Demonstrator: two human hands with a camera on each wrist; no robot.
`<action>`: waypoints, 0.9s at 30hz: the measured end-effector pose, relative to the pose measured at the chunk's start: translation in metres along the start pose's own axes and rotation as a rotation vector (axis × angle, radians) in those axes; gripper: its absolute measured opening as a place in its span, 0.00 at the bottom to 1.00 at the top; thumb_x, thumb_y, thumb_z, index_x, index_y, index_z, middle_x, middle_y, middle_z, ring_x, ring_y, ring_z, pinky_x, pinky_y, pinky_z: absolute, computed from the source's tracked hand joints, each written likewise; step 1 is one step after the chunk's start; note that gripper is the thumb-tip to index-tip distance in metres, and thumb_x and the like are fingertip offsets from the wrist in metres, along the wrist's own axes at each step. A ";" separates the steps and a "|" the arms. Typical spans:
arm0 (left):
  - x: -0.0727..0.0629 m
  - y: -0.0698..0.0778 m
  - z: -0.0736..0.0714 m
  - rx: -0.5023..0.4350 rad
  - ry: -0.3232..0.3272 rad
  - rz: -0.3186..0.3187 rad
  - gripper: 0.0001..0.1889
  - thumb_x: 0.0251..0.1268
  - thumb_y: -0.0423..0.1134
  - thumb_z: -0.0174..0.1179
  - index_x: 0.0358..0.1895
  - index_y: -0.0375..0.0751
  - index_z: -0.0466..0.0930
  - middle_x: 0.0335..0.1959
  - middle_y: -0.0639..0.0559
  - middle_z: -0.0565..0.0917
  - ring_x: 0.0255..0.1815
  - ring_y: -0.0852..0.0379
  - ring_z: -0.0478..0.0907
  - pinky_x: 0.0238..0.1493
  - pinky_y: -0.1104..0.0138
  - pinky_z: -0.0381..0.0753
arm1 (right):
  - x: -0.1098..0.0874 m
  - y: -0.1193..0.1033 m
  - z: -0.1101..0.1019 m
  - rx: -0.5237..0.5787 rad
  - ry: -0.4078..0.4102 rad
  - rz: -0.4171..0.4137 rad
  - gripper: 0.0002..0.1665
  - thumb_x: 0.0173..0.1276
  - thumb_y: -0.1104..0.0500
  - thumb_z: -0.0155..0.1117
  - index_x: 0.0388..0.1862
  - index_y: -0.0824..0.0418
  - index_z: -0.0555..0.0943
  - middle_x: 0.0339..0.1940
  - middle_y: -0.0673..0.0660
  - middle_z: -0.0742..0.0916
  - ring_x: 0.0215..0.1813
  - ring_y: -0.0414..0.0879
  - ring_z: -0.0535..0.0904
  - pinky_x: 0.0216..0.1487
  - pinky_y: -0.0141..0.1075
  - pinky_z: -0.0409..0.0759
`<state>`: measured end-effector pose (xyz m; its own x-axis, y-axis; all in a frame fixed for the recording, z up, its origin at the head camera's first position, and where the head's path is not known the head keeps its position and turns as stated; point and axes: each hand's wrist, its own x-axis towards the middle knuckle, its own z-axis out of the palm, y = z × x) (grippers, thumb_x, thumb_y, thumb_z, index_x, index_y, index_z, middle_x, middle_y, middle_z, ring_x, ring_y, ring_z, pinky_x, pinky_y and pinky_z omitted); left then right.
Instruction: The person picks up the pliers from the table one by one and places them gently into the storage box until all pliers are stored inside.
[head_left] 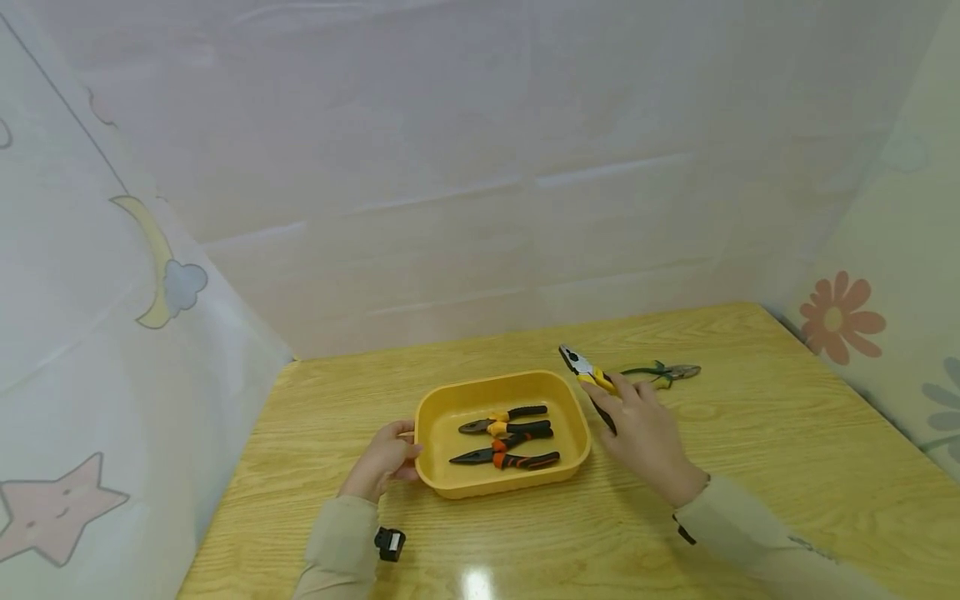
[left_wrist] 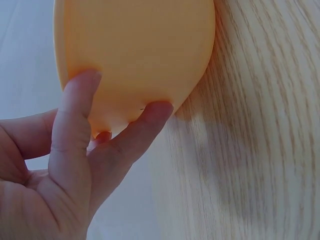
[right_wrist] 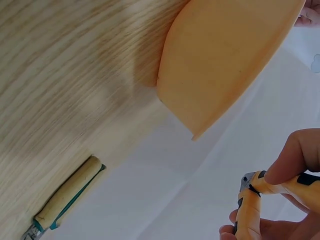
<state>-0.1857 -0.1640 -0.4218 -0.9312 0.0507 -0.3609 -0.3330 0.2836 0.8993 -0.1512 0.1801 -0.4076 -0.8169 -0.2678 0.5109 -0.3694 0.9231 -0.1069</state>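
A yellow plastic tray (head_left: 442, 433) sits on the table, holding yellow-and-black pliers (head_left: 498, 427) and long-nose pliers (head_left: 504, 457) with orange-and-black handles. At its left end my left hand (head_left: 386, 458) grips the rim; fingers (left_wrist: 135, 132) press against the outer wall in the left wrist view. My right hand (head_left: 645, 429) holds combination pliers (head_left: 588, 371) with yellow-and-black handles just beyond the tray's right end. Their metal head points up and away, and the handles stand spread in the right wrist view. Part of the grips is hidden by the fingers.
Another pair of pliers (head_left: 667, 372), with green-and-yellow handles, lies on the wooden table (head_left: 780, 433) behind the right hand. A pale cloth (head_left: 450, 208) hangs along the table's back edge, and printed cloths hang on both sides.
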 end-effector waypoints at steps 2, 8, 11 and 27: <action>0.000 0.000 0.000 -0.002 -0.001 0.001 0.24 0.71 0.23 0.49 0.67 0.21 0.59 0.58 0.26 0.71 0.38 0.46 0.82 0.24 0.67 0.82 | 0.000 -0.002 0.002 0.018 0.020 -0.014 0.34 0.47 0.71 0.72 0.58 0.61 0.81 0.53 0.73 0.79 0.44 0.65 0.75 0.25 0.49 0.79; 0.001 -0.002 -0.001 -0.002 0.003 -0.006 0.24 0.70 0.23 0.49 0.67 0.21 0.59 0.58 0.26 0.72 0.38 0.46 0.82 0.23 0.68 0.82 | 0.000 -0.009 0.006 0.036 0.033 -0.053 0.34 0.47 0.72 0.73 0.58 0.61 0.82 0.54 0.73 0.79 0.42 0.64 0.75 0.26 0.47 0.79; 0.002 -0.001 0.000 -0.008 0.003 -0.007 0.24 0.70 0.23 0.49 0.67 0.21 0.59 0.58 0.26 0.72 0.37 0.47 0.83 0.23 0.68 0.81 | 0.001 -0.013 0.007 0.046 0.011 -0.048 0.36 0.45 0.73 0.72 0.59 0.61 0.81 0.56 0.73 0.78 0.40 0.63 0.74 0.26 0.45 0.76; 0.002 -0.001 0.001 -0.016 0.005 -0.007 0.23 0.70 0.22 0.49 0.66 0.22 0.62 0.56 0.28 0.73 0.36 0.49 0.82 0.22 0.68 0.81 | 0.004 -0.022 0.015 0.085 -0.022 -0.065 0.38 0.44 0.74 0.72 0.59 0.60 0.81 0.56 0.73 0.78 0.37 0.57 0.71 0.25 0.38 0.66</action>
<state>-0.1868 -0.1634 -0.4240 -0.9296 0.0440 -0.3659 -0.3418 0.2684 0.9006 -0.1524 0.1543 -0.4162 -0.7990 -0.3335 0.5004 -0.4577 0.8770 -0.1463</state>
